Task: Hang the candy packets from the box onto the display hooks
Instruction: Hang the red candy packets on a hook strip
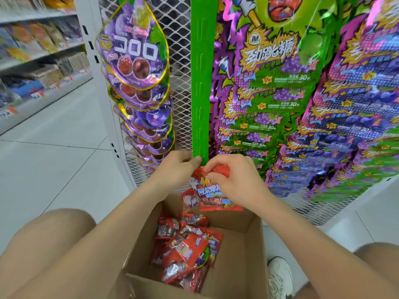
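Right grip (235, 180) on red candy packet (208, 196)

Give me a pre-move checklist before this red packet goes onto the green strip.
1. Grip: right hand pinches the red foil candy packet at its top: ok.
2. Strip: left hand pinches the bottom end of the green slotted hanging strip: ok.
3. Packet's hang hole exposed: cannot tell, fingers cover it.
4. Free hook at the strip's end: cannot tell.
5. Supply: brown cardboard box below holds more red packets: ok.
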`<action>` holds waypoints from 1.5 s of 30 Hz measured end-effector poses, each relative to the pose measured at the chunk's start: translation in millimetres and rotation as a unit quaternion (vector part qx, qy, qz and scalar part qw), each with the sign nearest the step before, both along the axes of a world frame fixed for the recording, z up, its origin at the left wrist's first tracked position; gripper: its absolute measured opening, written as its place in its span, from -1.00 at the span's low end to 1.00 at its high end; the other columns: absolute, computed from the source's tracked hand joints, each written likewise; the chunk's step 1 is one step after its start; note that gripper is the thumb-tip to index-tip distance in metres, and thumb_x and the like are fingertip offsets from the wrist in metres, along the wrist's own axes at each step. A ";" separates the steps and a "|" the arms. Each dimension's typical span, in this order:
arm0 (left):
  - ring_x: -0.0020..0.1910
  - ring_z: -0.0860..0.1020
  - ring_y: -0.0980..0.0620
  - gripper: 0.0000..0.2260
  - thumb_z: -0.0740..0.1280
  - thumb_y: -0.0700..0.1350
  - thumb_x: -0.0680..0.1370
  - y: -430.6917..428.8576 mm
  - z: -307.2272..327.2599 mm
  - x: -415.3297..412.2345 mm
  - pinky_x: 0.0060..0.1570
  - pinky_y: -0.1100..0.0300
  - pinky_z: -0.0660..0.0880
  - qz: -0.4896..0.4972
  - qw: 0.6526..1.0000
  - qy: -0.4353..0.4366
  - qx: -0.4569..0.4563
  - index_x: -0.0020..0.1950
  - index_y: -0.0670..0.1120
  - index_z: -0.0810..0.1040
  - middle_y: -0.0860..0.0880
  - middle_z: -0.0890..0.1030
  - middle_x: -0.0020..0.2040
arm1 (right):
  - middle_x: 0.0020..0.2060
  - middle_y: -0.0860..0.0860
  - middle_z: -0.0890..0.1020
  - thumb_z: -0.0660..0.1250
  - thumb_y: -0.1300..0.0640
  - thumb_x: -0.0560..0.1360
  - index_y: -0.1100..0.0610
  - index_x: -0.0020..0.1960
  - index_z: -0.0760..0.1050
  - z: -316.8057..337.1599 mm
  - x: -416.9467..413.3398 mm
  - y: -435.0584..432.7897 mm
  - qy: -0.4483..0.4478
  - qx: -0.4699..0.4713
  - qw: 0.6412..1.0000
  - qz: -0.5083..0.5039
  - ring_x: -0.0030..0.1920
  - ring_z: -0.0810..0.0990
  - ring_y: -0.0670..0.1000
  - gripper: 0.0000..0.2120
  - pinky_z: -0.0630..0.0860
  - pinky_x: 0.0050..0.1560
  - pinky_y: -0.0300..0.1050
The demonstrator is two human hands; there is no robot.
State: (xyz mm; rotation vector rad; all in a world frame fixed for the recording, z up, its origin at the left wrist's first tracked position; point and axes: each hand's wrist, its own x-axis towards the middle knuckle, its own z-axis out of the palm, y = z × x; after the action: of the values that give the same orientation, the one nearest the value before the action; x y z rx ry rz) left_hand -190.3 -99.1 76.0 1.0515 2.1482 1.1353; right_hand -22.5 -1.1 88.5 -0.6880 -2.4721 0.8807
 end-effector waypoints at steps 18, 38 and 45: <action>-0.20 0.55 -0.22 -0.49 0.45 0.32 0.48 -47.5 1.6 -12.9 -0.05 -0.11 0.53 -0.061 0.993 -0.103 -0.011 -0.10 -0.16 0.69 -0.28 0.65 -0.17 | -0.22 -0.24 0.71 0.60 0.05 0.46 -0.17 -0.18 0.69 -14.8 -12.9 -20.3 -0.004 -0.024 1.000 -0.004 -0.13 0.64 -0.24 -0.85 0.45 -0.08 -0.34; 0.44 0.38 -0.26 -0.33 0.44 -0.24 0.55 -53.8 -70.5 9.4 0.39 -0.16 0.44 0.054 0.958 0.282 0.019 0.61 -0.19 0.23 -0.24 0.32 0.49 | -0.35 0.05 0.60 0.26 0.28 0.53 0.17 -0.39 0.49 -101.3 -3.4 -15.1 -0.306 -0.116 0.945 -0.026 -0.33 0.60 0.07 -0.69 0.52 -0.34 -0.10; 0.15 0.61 -0.07 -0.78 0.27 -0.10 0.68 -64.3 -140.5 12.4 0.17 -0.10 0.61 -0.180 0.930 0.200 -0.250 0.32 0.02 0.53 -0.03 0.62 0.20 | -0.28 0.05 0.60 0.26 0.24 0.59 0.10 -0.31 0.44 -228.7 1.5 -14.0 -0.430 -0.183 0.884 -0.023 -0.12 0.63 0.12 -0.72 0.50 -0.16 -0.01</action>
State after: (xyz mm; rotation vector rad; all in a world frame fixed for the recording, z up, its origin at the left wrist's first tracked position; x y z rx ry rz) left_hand -177.9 -163.4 -64.4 1.4279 2.2287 0.1893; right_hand -21.0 -15.1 -140.1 -1.5406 -3.0241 1.2324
